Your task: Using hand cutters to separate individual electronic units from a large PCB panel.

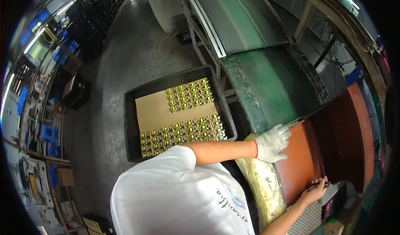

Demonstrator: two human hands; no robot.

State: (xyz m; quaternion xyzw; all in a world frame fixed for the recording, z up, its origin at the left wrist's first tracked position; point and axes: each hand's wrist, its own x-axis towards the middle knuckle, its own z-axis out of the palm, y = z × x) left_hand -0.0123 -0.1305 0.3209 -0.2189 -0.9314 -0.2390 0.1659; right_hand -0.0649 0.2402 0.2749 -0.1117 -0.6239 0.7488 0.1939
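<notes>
My left hand [273,144], in a pale knitted glove with a red cuff edge, rests with its fingers apart near the end of the green conveyor belt [271,85]. Beneath and beside it lies the reddish-brown board [298,158] of a chute. My bare right hand [318,190] is closed at the near end of this board, around a thin dark object [327,185] whose kind I cannot make out. To the left, a black tray [130,141] holds rows of small circuit boards [191,94] with yellow-topped parts on brown cardboard [152,110].
A yellowish plastic-wrapped roll [263,185] runs along the near side of the chute. A perforated metal plate [306,221] sits below my right hand. Beyond the conveyor stands a fan [332,43]. Shelves with blue bins [50,133] line the left side.
</notes>
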